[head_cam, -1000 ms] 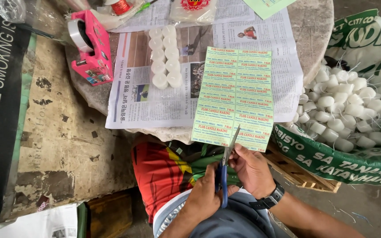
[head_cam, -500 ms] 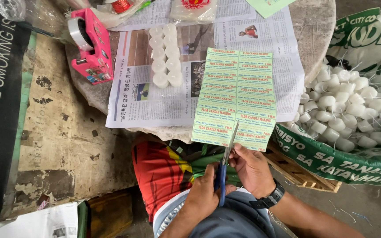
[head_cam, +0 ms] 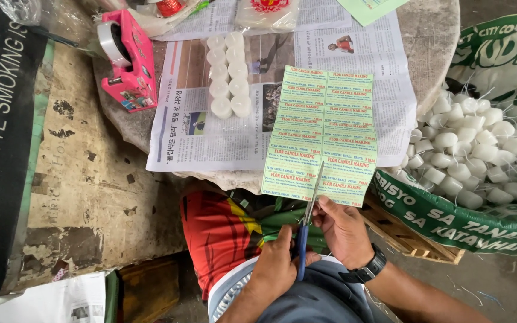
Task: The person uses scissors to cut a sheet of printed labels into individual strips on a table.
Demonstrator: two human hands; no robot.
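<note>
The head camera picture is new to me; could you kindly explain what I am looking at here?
It is taken from a camera on a person's head, looking down at their own two bare hands. The left hand works blue-handled scissors up the middle of a pale green sheet of printed labels, which the right hand, wearing a black wristwatch, holds by its lower edge. On the newspaper lie two rows of small white candles and a pink tape dispenser. A sack at the right holds many more candles.

Bare forearms, black wristwatch (head_cam: 367, 270) on right wrist, red patterned shirt (head_cam: 222, 233), grey shorts (head_cam: 312, 299)
</note>
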